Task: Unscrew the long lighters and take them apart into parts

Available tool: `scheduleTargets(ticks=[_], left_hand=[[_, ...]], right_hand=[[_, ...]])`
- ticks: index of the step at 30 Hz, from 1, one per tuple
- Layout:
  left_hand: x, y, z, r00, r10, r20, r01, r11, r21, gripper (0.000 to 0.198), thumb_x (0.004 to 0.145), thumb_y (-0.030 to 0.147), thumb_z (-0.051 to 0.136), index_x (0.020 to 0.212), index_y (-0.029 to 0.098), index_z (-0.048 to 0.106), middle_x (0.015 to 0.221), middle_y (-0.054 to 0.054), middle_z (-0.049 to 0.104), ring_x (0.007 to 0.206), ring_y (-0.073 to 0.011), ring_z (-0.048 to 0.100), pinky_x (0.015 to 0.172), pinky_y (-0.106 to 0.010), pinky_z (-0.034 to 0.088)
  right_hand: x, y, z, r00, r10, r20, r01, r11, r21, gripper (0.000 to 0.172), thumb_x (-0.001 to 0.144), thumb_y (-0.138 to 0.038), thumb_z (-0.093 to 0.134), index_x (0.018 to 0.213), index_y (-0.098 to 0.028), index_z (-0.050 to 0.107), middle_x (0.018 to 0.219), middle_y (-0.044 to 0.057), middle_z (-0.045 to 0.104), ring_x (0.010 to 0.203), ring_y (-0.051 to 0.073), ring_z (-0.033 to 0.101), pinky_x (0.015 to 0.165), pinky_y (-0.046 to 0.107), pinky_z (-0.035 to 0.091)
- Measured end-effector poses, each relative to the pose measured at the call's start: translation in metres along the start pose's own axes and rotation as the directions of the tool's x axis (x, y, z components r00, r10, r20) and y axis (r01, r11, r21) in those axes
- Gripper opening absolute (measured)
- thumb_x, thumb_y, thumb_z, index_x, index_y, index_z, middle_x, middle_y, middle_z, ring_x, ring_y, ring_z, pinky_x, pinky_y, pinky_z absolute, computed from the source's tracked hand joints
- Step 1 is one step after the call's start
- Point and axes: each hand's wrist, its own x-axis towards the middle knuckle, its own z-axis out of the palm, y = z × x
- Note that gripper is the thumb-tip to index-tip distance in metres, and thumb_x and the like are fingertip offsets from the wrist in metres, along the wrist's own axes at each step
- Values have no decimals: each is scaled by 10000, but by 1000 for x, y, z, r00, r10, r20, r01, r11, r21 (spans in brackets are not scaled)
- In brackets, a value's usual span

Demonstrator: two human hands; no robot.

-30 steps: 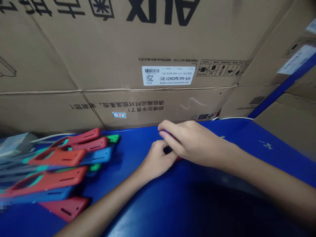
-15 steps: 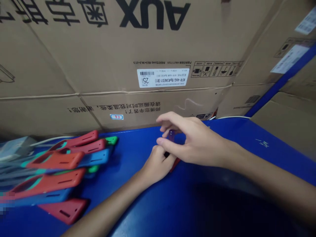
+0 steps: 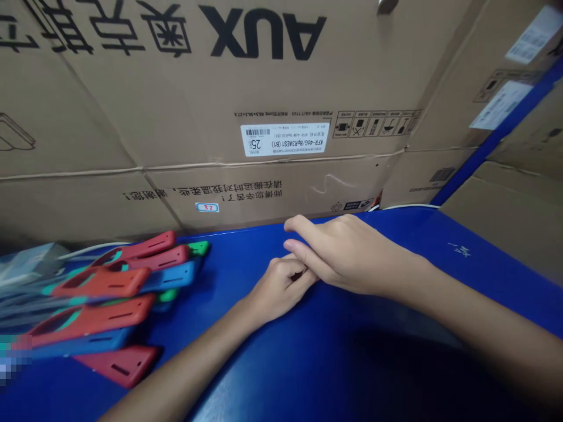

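Your right hand (image 3: 347,252), nearer the far edge of the table (image 3: 255,363), overlaps your left hand (image 3: 277,290); both curl, any contents hidden.

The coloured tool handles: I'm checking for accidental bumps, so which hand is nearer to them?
Left. The left hand is to the right of the coloured tool handles, apart from them; the right hand is farther right.

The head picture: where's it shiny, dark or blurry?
Head view: pale glare on the blue table, bottom, left of centre; dark shadow below the right forearm; grey shapes left of the coloured handles look smeared; the right hand and white label look sharper.
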Motion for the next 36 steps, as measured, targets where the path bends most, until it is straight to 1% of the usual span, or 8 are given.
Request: scheduleTargets(ticks=[4,9,14,19,24,32,35,36], left_hand=[[1,5,-2,1000,8,-6,-8,1000,13,318,914,259,504,623,153,575,583,25,550,538,-101,466,524,-229,345],[3,14,-7,1000,0,2,0,1000,16,362,933,280,478,601,157,555,649,12,548,585,-108,489,556,-237,350],[4,16,-8,999,9,36,-9,1000,-4,383,948,296,451,599,166,540,662,6,548,619,-120,500,578,-239,371],[2,13,-9,999,-11,52,13,1000,-28,363,957,290,418,651,162,566,631,-2,575,584,-123,516,567,-240,403],[0,11,-11,997,-24,78,29,998,-62,428,981,346,399,660,153,604,624,-14,628,579,-123,560,584,-234,444],[0,7,-8,997,-50,67,54,997,-59,453,991,356,343,694,148,615,635,-24,647,629,-151,610,628,-261,489],[0,12,-11,998,-44,51,45,999,-14,262,888,410,561,939,165,638,846,-37,672,801,-197,615,768,-328,501],[0,15,-13,998,-40,58,39,999,13,345,794,442,675,1012,181,621,929,-45,662,864,-222,598,816,-366,493]], right_hand=[[-2,2,-1,999,43,-10,-40,975,219,252,976,-238,416,1209,-160,474,839,47,683,712,195,637,600,278,383],[-9,2,-12,993,-118,-5,104,855,508,705,665,-69,536,1338,-220,385,1327,93,515,1098,207,561,797,288,486],[-7,-1,-10,999,-31,-30,43,804,592,743,763,-156,577,1440,-238,282,1420,100,439,1144,203,558,841,292,505],[1,-3,-4,988,113,-108,-52,890,453,510,936,-428,513,1365,-178,397,1210,117,592,1049,223,605,793,318,493],[-2,-10,-8,975,213,-60,-196,958,208,393,981,-484,422,988,-142,616,833,71,666,758,216,636,672,320,427],[0,-7,4,970,243,-17,-202,843,499,151,854,-289,637,770,-165,617,577,-39,583,534,95,524,536,219,355],[-4,2,2,936,346,-62,-229,734,639,197,878,-325,612,769,-162,619,621,-23,609,558,98,539,528,216,370],[-7,5,-1,924,374,-80,-235,721,652,239,894,-369,592,780,-161,618,622,-19,608,557,103,537,520,222,367]])
